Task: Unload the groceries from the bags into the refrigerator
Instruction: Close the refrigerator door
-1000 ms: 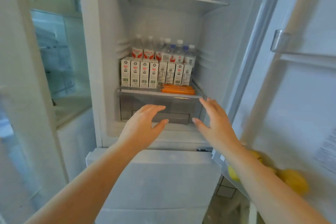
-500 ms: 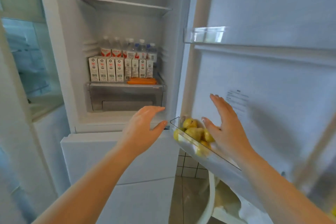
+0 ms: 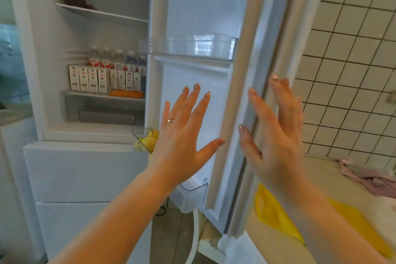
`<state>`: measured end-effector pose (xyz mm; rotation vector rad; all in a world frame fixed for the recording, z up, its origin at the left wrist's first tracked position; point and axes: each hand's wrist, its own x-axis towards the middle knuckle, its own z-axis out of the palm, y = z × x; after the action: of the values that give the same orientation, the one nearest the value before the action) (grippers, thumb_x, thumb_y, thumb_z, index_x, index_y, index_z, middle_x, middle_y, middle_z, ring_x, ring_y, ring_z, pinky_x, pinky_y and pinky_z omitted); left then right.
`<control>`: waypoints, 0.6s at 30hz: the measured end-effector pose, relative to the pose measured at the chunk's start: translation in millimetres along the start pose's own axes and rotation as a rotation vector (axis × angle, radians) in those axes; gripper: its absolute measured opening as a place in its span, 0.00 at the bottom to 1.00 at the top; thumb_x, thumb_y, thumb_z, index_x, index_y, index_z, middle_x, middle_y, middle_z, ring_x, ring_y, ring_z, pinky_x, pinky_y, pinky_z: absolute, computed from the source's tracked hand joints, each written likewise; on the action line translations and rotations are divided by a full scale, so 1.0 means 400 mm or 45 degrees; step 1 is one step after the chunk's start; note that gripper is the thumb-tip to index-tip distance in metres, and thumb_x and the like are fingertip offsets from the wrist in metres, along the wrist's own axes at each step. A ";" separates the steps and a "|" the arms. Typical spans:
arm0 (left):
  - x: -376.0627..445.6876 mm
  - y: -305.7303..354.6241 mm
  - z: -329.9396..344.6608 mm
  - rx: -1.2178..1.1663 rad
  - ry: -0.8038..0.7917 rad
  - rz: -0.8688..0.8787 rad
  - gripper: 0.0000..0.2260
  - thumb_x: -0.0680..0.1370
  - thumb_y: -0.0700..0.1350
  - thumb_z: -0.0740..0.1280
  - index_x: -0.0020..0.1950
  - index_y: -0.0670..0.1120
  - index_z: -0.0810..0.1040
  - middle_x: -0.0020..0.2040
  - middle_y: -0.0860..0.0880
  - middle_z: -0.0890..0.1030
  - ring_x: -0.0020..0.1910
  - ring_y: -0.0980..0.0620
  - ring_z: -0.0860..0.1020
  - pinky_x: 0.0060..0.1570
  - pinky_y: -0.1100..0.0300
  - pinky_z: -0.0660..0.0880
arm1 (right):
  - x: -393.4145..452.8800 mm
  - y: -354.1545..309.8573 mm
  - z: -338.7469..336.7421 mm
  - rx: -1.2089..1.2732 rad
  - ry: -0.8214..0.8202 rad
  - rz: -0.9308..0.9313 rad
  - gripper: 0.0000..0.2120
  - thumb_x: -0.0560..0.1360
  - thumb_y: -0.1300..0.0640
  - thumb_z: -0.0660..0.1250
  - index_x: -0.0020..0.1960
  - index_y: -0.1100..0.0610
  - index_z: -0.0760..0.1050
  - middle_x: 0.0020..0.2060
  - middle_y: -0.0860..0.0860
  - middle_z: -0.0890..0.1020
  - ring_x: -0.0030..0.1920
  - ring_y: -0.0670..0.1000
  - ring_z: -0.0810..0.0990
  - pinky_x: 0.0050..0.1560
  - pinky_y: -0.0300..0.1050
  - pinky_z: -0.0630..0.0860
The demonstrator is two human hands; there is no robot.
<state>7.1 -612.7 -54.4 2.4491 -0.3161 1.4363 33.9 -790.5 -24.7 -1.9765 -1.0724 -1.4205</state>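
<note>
While both grips stay empty, left hand (image 3: 182, 135) and right hand (image 3: 276, 135) spread flat at refrigerator door (image 3: 197, 96).

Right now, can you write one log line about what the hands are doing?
left hand: open, before door's inner panel | right hand: open at fridge door edge | yellow fruit: in door bin

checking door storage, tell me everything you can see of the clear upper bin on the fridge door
The clear upper bin is a see-through plastic tray with rounded corners, clipped level across the inner face of the open fridge door. It looks empty, with only glare on its front wall. Neither hand touches it; both are lower down.
</note>
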 end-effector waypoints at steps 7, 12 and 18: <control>0.052 0.133 0.083 0.383 -0.187 0.101 0.43 0.72 0.68 0.54 0.76 0.43 0.43 0.77 0.44 0.45 0.76 0.47 0.42 0.70 0.35 0.48 | -0.014 0.126 -0.022 0.113 -0.309 0.473 0.38 0.77 0.44 0.59 0.76 0.54 0.41 0.76 0.53 0.43 0.75 0.46 0.40 0.73 0.64 0.45; 0.056 0.154 0.107 0.417 -0.213 0.105 0.43 0.71 0.66 0.56 0.76 0.45 0.43 0.77 0.47 0.43 0.75 0.50 0.42 0.71 0.37 0.44 | -0.002 0.149 -0.037 0.214 -0.367 0.425 0.35 0.78 0.53 0.60 0.76 0.57 0.43 0.76 0.52 0.47 0.76 0.48 0.44 0.74 0.58 0.50; 0.030 0.157 0.077 0.480 -0.152 0.059 0.41 0.73 0.67 0.53 0.76 0.44 0.45 0.77 0.45 0.46 0.76 0.47 0.46 0.70 0.34 0.49 | -0.028 0.113 -0.031 0.105 -0.327 0.209 0.28 0.80 0.56 0.53 0.76 0.57 0.44 0.76 0.51 0.48 0.75 0.46 0.42 0.75 0.55 0.46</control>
<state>17.2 -682.7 -49.8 2.8507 -0.1356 1.4846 61.8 -829.8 -28.0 -2.1733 -1.0289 -1.0418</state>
